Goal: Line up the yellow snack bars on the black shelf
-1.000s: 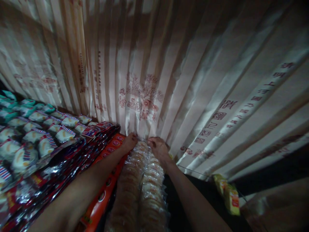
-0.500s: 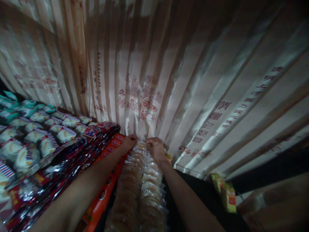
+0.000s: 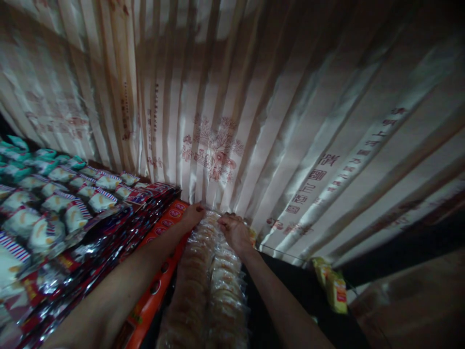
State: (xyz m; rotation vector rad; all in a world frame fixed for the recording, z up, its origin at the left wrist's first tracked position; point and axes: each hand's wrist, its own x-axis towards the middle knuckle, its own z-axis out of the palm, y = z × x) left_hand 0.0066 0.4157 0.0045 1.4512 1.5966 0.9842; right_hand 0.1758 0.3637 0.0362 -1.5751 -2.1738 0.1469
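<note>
Two side-by-side rows of flat, round, pale-brown items in clear plastic wrappers, the left row and the right row, run away from me. At their far end, my left hand is closed beside the left row, its fingertips pinched at the edge of the wrappers. My right hand lies over the far end of the right row, fingers curled and thumb side turned inward. Whatever either pinch holds is too small and dim to make out.
A pleated, printed cream sheet rises behind the rows. To the left are an orange printed box, dark red glossy packs and several white striped packets. Yellow packs lie to the right on a black surface.
My right hand has shifted slightly toward me along the right row. The left hand stays nearly in place, and the view has turned a little.
</note>
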